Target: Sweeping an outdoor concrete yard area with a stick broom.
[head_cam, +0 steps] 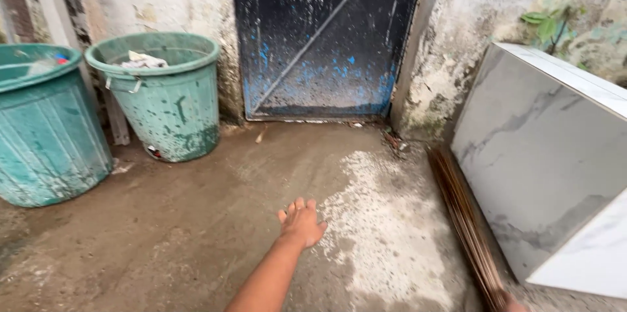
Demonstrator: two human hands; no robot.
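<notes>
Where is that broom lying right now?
In the head view the broom lies on the ground at the right, along the foot of the leaning marble-look tiles, right of the outstretched left hand.

Looking down and forward from head height, facing a dark metal door [323, 38] across wet concrete floor [196, 220], standing a few steps back; only this single view being given.

Soft, even daylight with no hard shadows anywhere, just a dull sheen off the marble slab [542, 155] on the right, focus stays pretty sharp out to the dark door [323, 38], though the walls beside that door lean outward from wide-angle stretch.
</notes>
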